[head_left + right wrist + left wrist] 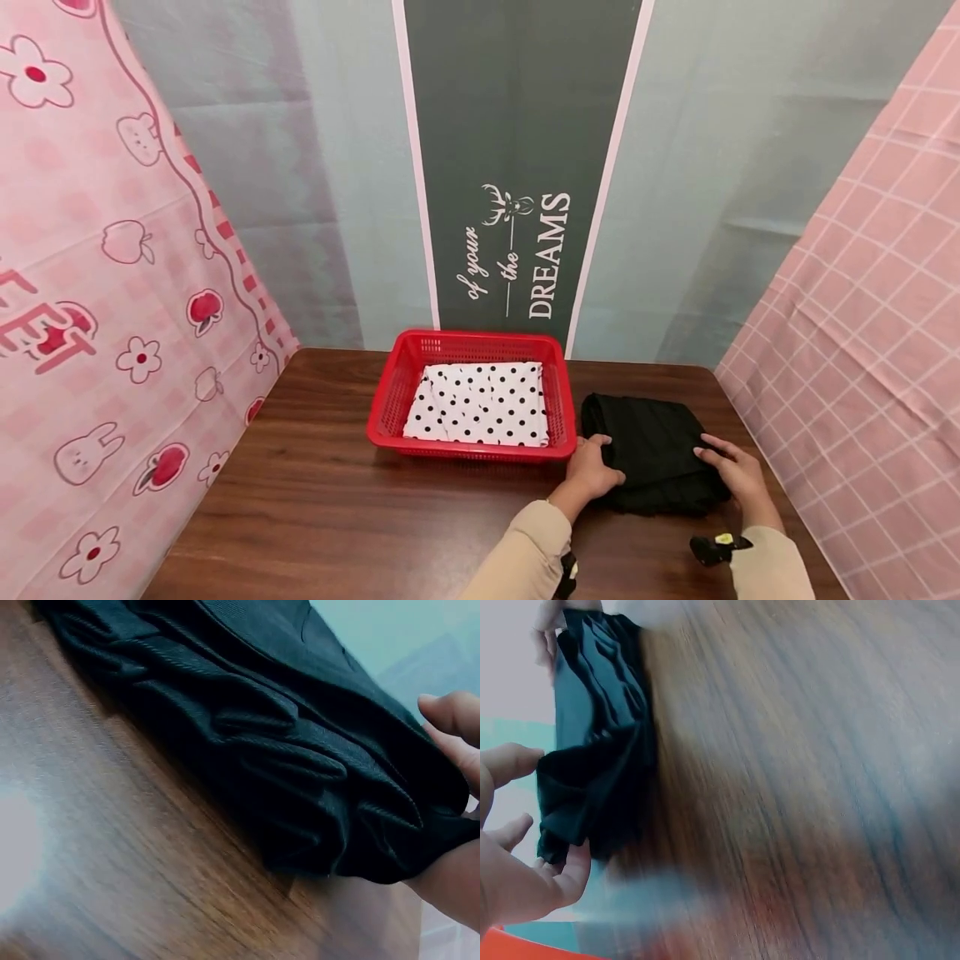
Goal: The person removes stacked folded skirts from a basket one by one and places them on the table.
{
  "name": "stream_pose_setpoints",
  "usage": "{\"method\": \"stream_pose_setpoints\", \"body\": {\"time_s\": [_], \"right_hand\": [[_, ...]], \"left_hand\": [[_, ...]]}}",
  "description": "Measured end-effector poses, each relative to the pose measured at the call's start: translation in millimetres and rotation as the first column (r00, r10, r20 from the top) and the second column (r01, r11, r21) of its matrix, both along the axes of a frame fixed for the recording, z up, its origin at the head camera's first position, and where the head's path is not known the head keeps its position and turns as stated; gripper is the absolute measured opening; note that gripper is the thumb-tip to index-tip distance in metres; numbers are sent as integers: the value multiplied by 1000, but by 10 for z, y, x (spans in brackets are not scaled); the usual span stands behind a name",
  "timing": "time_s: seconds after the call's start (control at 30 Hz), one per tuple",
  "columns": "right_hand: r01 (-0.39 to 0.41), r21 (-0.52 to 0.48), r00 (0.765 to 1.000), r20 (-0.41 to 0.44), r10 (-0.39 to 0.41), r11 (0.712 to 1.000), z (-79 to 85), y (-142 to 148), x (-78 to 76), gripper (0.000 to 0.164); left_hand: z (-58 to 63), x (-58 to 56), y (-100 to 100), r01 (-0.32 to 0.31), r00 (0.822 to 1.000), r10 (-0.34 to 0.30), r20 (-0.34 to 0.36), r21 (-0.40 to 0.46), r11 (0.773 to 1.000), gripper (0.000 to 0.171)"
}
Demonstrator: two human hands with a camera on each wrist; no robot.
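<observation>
A folded black cloth lies on the table to the right of the red basket, its layers gathered in wavy folds along the near edge. My left hand holds its left end, the fingers along the side. In the left wrist view, one digit of the left hand tucks under the bottom of the cloth while another touches its upper edge. At the opposite end, my right hand grips the right side. The right wrist view has part of that hand beneath the corner of the cloth.
A red plastic basket stands at the back middle, with a folded white polka-dot cloth inside. Brown wood-grain table extends to the left and front. Printed fabric hangs behind and on both sides, with a pink checked sheet close on the right.
</observation>
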State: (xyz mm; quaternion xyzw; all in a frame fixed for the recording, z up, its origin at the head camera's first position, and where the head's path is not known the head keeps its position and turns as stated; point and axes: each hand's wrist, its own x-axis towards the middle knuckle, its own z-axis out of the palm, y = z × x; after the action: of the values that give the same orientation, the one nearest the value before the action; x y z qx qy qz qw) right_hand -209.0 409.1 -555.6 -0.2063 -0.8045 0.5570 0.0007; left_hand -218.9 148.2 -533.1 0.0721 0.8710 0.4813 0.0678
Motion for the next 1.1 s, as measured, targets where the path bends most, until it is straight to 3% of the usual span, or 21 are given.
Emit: {"method": "stream_pose_setpoints", "body": {"time_s": [0.13,0.37,0.53,0.73,0.83,0.9,0.97,1.07,1.1], "right_hand": [[46,54,998,-53,-43,997,24,-91,52,56],[160,-3,978,-135,-159,987,92,-123,93,49],[106,-37,971,-212,-112,994,178,-91,147,41],[19,-193,939,-333,-84,981,286,-67,189,31],[1,-154,933,-354,-56,988,-5,198,73,37],[-24,-155,936,-352,-32,988,32,206,106,39],[-65,-177,935,-354,-2,982,96,183,154,37],[-113,-225,942,-333,33,968,487,-77,334,33],[-119,-209,944,-327,45,971,501,-83,341,33]], "left_hand": [[23,59,-9,-1,1000,1,-29,15,1000,50],[51,94,-11,5,998,-3,-64,27,1000,49],[153,122,-24,22,994,-20,-106,14,1000,48],[290,142,-102,57,990,-53,-134,26,998,46],[342,130,-146,90,987,-84,-139,40,995,45],[368,131,-176,106,985,-98,-144,51,993,44],[387,135,-202,109,984,-99,-148,63,992,42],[417,147,-244,102,984,-86,-158,95,990,40],[427,150,-257,98,984,-80,-161,105,990,39]]}}
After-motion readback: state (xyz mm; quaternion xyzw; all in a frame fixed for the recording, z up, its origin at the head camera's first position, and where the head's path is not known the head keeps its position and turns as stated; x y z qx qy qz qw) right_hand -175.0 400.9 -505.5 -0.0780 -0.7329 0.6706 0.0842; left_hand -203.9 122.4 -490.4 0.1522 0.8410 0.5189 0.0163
